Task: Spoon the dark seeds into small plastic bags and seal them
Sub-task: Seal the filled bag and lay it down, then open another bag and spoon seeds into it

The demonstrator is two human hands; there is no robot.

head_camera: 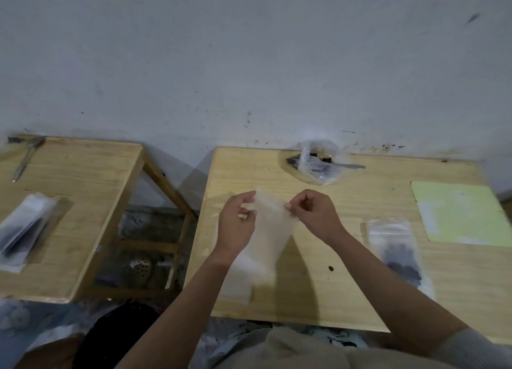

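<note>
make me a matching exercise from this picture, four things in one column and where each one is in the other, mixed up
Things:
1. empty clear bag
2. filled seed bag
3. green sheet
4. lone spoon

Places:
A. far corner of the left table
B. right edge of the right table
C. held up between the left hand and right hand
D. flat on the right table, beside the right forearm

Pairs: 1-C, 2-D, 3-B, 4-A
</note>
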